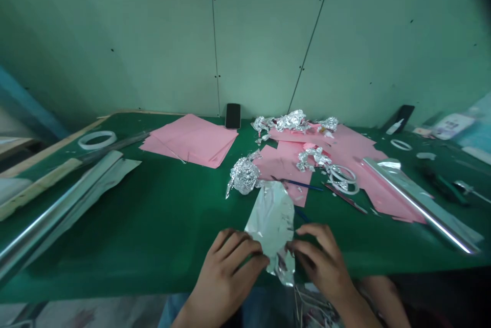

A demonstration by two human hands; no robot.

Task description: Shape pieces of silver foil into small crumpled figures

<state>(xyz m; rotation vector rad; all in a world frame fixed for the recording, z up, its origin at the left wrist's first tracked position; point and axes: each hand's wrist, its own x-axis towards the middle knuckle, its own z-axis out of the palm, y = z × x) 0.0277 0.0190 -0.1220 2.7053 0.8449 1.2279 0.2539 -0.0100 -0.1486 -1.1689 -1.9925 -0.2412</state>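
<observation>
Workspace: a bench (115,246) covered by a dark green mat stands against a pale green panelled wall (153,36). A long foil-wrapped roll (57,205) lies at the left, angled across the mat, and a second (422,200) lies on the right over the edge of the pink paper sheets (356,164). The rolls appear to be kept to the sides, leaving the near middle of the mat free for handling.

Further back, a separate pink paper stack (190,138) lies flat, with a black phone (232,115) propped upright against the wall behind it. Crumpled foil scraps (291,121) are heaped at the back edge of the right-hand pink sheets. A wadded foil ball (243,175) sits just beyond the work area, and white rings (343,179) lie among the sheets. A thin blue-handled tool (301,184) rests on the pink paper.

Item in hand: a foil sheet (270,223), at the near edge of the bench, its far end lying toward the ball and its near end crumpled. The left hand (226,277), fingers partly curled, holds its left edge; the right hand (320,266), also partly closed, grips the right edge. The hands stand close together, apparently to keep the sheet gathered and under control.
</observation>
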